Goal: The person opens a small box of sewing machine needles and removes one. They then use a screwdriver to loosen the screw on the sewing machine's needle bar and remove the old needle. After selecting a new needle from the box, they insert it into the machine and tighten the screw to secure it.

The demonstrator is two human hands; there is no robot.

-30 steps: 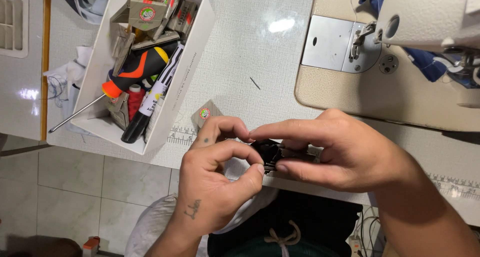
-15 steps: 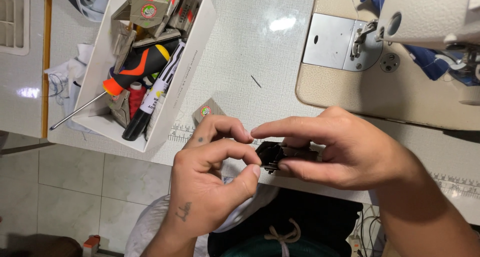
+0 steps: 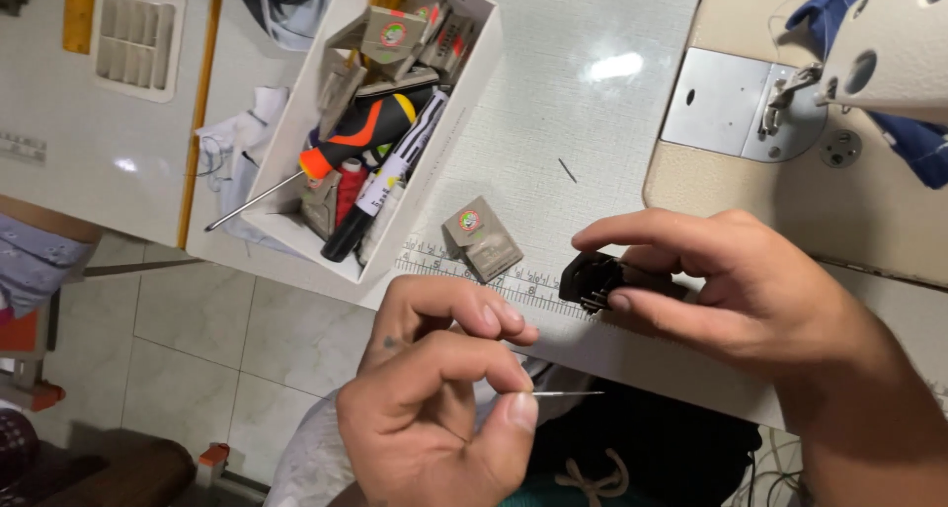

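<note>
Needle (image 3: 568,393): I now see it drawn clear of black part (image 3: 592,280), pinched in left hand (image 3: 444,408); right hand (image 3: 731,290) clamps part.

Bare hands (image 3: 592,369) and forearms, no sleeves — a small dark mark, perhaps a tattoo, on the left one.
</note>
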